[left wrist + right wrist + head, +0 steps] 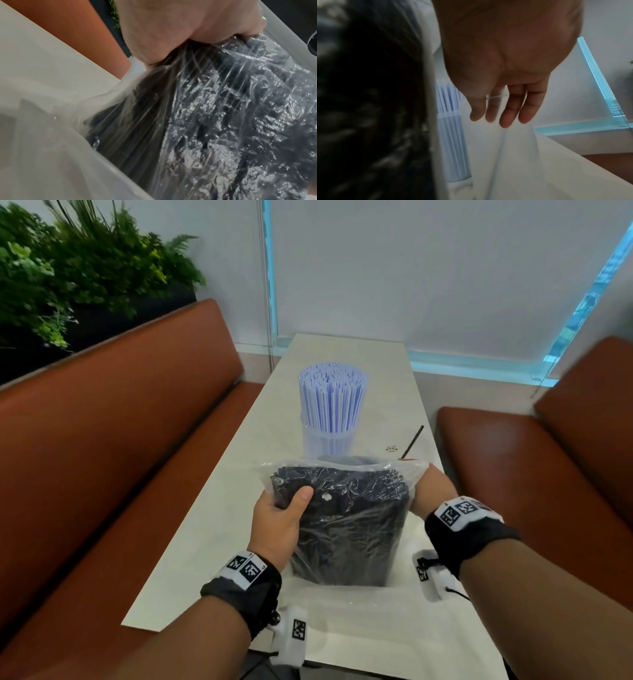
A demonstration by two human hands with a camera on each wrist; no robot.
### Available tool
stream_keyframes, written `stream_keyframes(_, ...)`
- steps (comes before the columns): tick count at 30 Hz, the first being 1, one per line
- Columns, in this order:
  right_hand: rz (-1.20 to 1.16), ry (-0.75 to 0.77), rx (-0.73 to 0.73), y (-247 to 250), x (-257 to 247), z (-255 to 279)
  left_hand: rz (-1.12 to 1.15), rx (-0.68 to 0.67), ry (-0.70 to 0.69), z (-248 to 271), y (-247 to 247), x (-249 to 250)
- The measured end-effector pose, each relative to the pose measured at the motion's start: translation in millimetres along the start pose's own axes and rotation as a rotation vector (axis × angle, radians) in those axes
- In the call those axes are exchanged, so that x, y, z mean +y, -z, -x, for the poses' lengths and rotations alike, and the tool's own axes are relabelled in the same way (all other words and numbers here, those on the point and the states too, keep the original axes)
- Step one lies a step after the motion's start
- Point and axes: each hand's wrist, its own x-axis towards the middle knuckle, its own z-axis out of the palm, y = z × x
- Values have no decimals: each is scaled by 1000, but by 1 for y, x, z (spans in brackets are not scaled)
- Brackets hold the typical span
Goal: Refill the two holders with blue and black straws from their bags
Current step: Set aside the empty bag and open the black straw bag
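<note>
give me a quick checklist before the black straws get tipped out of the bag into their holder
1. Left hand grips the bag of black straws: ok.
2. Right hand has a hold on the bag's far side: cannot tell; in the right wrist view its fingers hang straight.
3. Bag mouth open: cannot tell.
4. Empty holder lined up under the bag: cannot tell, hidden behind it.
5. Blue straws already standing in their holder: ok.
6. Loose black straw lying on the table: not ok, collect it.
</note>
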Motion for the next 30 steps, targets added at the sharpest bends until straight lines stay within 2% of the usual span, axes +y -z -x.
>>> stream_keyframes(5, 15, 102, 7, -3, -3, 17, 30, -24, -44, 0, -1, 4)
stream_keyframes(7, -88, 161, 53, 7, 1, 18, 31, -41, -58, 0, -2, 8)
stream_keyframes(9, -337, 106, 215, 24, 6, 21, 47, -53, -68, -2, -1, 12)
stream_keyframes(11, -593, -35, 468, 48, 6, 24, 43, -49, -87, -7, 0, 19)
stream_keyframes(13, -687, -68, 621, 75, -11, 28, 22, -26, -77, -13, 1, 29)
stream_keyframes(14, -700, -4, 614, 85, -26, 29, 46, -24, -70, -16, 0, 34)
stream_keyframes(15, -673, 95, 546, 91, -44, 30, 73, -34, -73, -18, -1, 40)
stream_keyframes(18, -337, 358, 141, 87, -98, 34, 37, -41, -115, -21, -3, 52)
stream_keyframes(20, -157, 386, -46, 74, -117, 34, 11, -33, -126, -21, 1, 59)
stream_keyframes(21, -137, 374, -62, 68, -121, 32, -3, -19, -119, -22, 3, 61)
stream_keyframes(24, -180, 368, 11, 57, -127, 30, -69, 18, -131, -26, 11, 67)
stream_keyframes(27, -281, 442, 113, 52, -142, 29, -2, -31, -121, -26, 15, 70)
stream_keyframes(30, -339, 464, 134, 52, -158, 29, -15, -31, -159, -25, 16, 72)
